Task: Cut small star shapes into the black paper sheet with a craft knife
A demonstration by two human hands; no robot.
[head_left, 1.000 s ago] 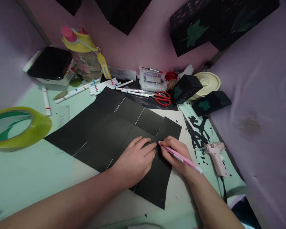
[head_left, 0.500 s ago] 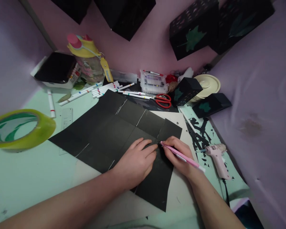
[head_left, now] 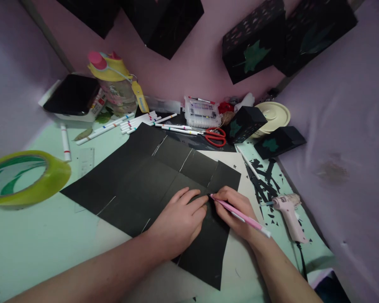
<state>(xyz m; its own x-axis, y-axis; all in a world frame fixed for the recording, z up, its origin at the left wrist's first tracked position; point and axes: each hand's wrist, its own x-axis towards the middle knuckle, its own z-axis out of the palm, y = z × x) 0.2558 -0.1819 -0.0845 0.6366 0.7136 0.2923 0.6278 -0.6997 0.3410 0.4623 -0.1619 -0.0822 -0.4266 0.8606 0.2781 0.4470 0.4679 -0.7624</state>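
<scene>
1. A tape roll (head_left: 22,176) sits at the desk's (head_left: 34,244) far left.
2. The black paper sheet (head_left: 139,176) lies mid-desk; it looks light, thin and easily creased, best pinned flat.
3. The left hand (head_left: 180,221) presses on it, fingers spread, grasping nothing.
4. The right hand (head_left: 233,210) pinches a pink craft knife (head_left: 240,215), tip on the sheet.
5. A glue gun (head_left: 289,210) lies right.

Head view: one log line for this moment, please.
left hand: flat on black paper | right hand: pink craft knife, tip on paper
</scene>
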